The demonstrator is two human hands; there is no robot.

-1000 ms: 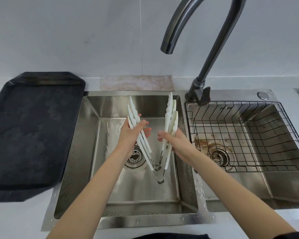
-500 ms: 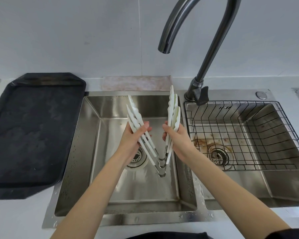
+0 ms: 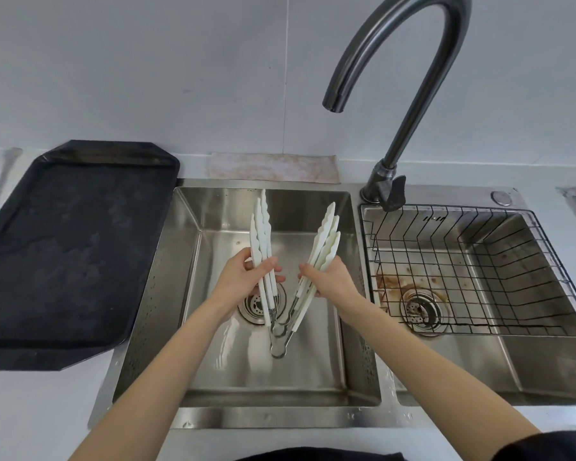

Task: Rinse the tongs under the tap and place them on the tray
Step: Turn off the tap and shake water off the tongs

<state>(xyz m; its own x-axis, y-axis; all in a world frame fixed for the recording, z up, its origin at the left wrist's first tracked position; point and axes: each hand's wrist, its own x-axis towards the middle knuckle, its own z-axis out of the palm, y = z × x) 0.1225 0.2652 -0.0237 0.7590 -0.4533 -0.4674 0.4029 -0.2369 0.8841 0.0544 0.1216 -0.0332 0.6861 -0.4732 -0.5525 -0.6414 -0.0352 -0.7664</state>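
Several white tongs [image 3: 263,234] with metal hinge loops are bunched together over the left sink basin [image 3: 316,371], spread in a V with tips pointing away from me. My left hand [image 3: 246,277] grips the left arms of the tongs. My right hand [image 3: 330,277] grips the right arms. The dark curved tap [image 3: 403,94] arches above, its spout up and to the right of the tongs, with no water visible. The black tray [image 3: 64,254] lies on the counter left of the sink.
The right basin [image 3: 546,371] holds a black wire basket [image 3: 479,271] and shows brown stains near its drain. A pinkish cloth [image 3: 273,168] lies behind the left basin. The tap's handle [image 3: 394,194] sits at its base. White wall behind.
The view has tilted up, showing more of the tap. The tongs' left arms now stand more upright and the right arms lean outward, widening the V.
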